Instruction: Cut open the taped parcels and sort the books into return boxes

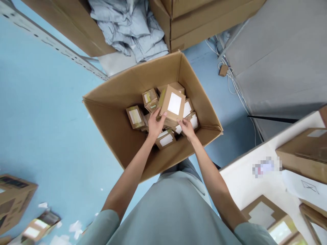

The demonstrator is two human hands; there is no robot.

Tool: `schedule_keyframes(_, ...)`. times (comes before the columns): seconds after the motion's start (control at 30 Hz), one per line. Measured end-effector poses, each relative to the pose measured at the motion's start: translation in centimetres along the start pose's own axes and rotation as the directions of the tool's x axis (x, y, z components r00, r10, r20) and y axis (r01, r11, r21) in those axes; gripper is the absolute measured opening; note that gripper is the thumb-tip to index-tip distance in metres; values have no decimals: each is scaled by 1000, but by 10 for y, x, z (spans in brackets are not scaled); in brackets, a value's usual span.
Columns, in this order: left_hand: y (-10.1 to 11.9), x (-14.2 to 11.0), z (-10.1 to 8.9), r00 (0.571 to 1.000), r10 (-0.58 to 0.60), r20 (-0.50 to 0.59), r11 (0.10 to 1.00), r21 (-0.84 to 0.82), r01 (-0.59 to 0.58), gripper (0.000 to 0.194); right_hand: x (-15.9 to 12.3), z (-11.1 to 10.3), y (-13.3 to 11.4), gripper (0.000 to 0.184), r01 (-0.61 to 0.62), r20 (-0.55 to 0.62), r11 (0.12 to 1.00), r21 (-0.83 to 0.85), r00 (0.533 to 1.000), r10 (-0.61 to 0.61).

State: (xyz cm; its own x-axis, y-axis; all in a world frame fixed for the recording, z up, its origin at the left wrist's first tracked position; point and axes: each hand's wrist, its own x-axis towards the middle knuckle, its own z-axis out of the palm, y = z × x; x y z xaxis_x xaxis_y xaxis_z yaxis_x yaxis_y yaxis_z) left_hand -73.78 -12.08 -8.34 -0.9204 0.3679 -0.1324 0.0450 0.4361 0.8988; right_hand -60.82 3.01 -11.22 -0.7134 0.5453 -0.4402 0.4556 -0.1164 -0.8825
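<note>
A large open cardboard carton (114, 112) stands on the blue floor in front of me, holding several small brown boxes with white labels. My left hand (154, 123) and my right hand (187, 128) both reach into it and grip one small labelled box (172, 104) from below, left hand on its left edge, right hand at its lower right corner. The box is tilted, its white label facing up. Other small boxes (135, 116) lie around and under it.
A white table (245, 183) with brown parcels (304, 153) is at the right. More cartons (204, 20) and a heap of grey bags (133, 27) lie beyond the carton. A grey cabinet (281, 58) with cables stands at upper right. Boxes (15, 200) and paper scraps lie at lower left.
</note>
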Motion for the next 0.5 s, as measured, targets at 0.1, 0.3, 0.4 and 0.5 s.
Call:
schedule_keyframes(0.1,52,-47,-34,990,138,1,990,5,-138,61,-77,-7,-27,61,111,-12,989,95,994,-110)
schedule_keyframes(0.3,148,-157,-34,939,339,65,941,-39,-337,51,-223,-68,-59,60,188,-213,982,12,960,-182)
schedule_keyframes(0.4,179,-218,4,885,443,143,896,-92,-434,48,-294,-118,-44,62,173,-402,982,-79,895,-190)
schedule_keyframes(0.5,198,-286,62,807,527,267,849,-123,-514,46,-368,-172,-5,61,131,-565,976,-175,798,-209)
